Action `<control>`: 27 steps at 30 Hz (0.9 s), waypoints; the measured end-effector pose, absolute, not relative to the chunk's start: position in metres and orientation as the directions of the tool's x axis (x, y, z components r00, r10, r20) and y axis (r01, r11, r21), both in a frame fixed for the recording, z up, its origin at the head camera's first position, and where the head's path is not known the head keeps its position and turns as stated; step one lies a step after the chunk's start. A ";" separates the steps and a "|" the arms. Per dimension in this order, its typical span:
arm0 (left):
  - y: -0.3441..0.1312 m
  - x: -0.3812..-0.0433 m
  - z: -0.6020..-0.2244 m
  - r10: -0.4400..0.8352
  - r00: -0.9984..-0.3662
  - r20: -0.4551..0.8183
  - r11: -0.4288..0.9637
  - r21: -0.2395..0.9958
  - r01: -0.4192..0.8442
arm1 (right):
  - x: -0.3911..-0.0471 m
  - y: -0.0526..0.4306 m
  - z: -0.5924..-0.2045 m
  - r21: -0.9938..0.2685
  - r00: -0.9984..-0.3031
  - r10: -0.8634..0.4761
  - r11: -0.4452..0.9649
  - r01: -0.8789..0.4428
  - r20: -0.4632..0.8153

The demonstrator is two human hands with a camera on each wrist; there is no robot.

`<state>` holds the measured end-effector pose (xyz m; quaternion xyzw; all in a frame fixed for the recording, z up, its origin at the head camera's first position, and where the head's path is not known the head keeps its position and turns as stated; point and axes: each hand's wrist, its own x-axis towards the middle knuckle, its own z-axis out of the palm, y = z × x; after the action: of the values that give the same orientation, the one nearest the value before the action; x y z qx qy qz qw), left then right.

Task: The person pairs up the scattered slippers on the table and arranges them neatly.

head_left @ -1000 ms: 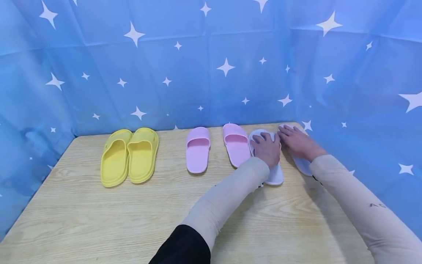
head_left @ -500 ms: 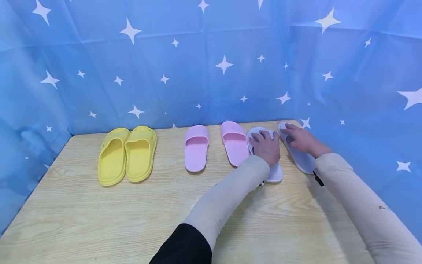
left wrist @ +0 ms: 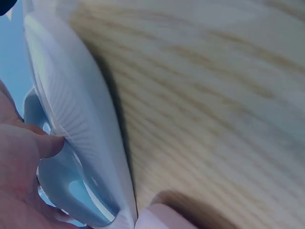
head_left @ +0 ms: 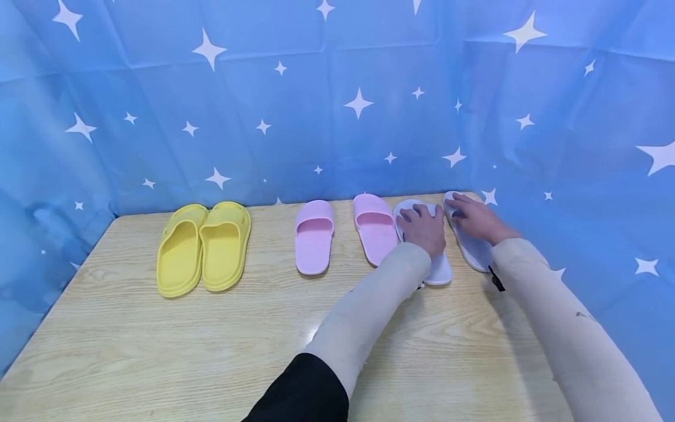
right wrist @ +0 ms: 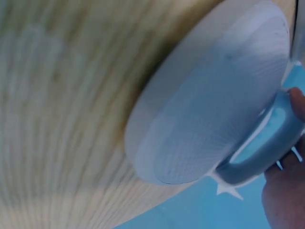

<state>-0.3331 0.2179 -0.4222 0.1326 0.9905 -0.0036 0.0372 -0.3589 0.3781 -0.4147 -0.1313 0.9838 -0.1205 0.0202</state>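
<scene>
Two white slippers lie at the right end of the wooden table, toes to the back. My left hand (head_left: 422, 230) grips the left white slipper (head_left: 439, 271) over its strap; in the left wrist view the thumb (left wrist: 50, 145) lies against the insole by the strap. My right hand (head_left: 479, 219) holds the right white slipper (head_left: 473, 249) at its strap, and the right wrist view has fingers at both sides of that strap (right wrist: 257, 157). Both slippers rest on the tabletop, their toe parts partly covered by my hands.
A pink slipper (head_left: 375, 231) lies right beside the left white one, and its partner (head_left: 314, 240) sits apart to the left. Two yellow clogs (head_left: 181, 252) stand together farther left. A blue star-printed curtain (head_left: 295, 105) hangs behind the table (head_left: 184, 357).
My right hand has gone from lying flat over its slipper to curled fingers at the strap. Both white slippers have shifted slightly back toward the curtain.
</scene>
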 end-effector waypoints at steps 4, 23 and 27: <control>0.218 -0.343 -0.426 0.243 -0.968 -0.068 0.970 0.047 0.240 | -0.360 0.374 -0.414 -0.261 -0.967 -0.253 0.937 -0.234 -0.041; 0.199 -0.351 -0.414 0.255 -0.958 -0.131 0.963 0.119 0.240 | -0.360 0.368 -0.419 -0.233 -0.964 -0.267 0.937 -0.259 -0.006; 0.189 -0.344 -0.400 0.341 -0.937 -0.078 0.928 0.189 0.322 | -0.358 0.373 -0.420 -0.208 -0.963 -0.271 0.942 -0.264 -0.002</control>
<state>-0.3439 0.1890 -0.4001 0.1692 0.9802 0.0869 0.0548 -0.3577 0.3733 -0.4196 -0.1358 0.9852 -0.1034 0.0151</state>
